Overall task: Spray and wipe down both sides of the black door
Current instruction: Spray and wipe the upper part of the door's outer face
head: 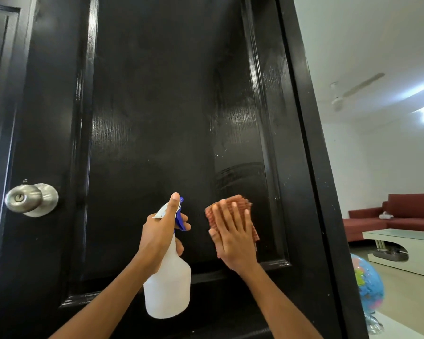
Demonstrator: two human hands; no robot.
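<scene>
Here the left hand (160, 237) is raised in front of the black door (157, 106), its fingers curled round the neck of a white spray bottle (168, 287) and round its blue trigger, with the thumb stretched up along the white nozzle head. The bottle hangs upright below the fist, near the door's lower panel moulding. Just beside it, the right hand (233, 234) lies flat with fingers straight and spread, pressing a reddish checked cloth (230, 204) against the recessed panel; the cloth peeks out above the fingertips and along the right edge of the palm. Both forearms reach up from the bottom of the view.

The door fills most of the frame, glossy, with faint smeary streaks above the cloth. A brushed-metal door knob (31, 199) sits at its left side. Past the door's right edge lie a lit room with a red sofa (411, 214), a pale coffee table (406, 250), a globe (367, 287) close to the door, and a ceiling fan (353, 91).
</scene>
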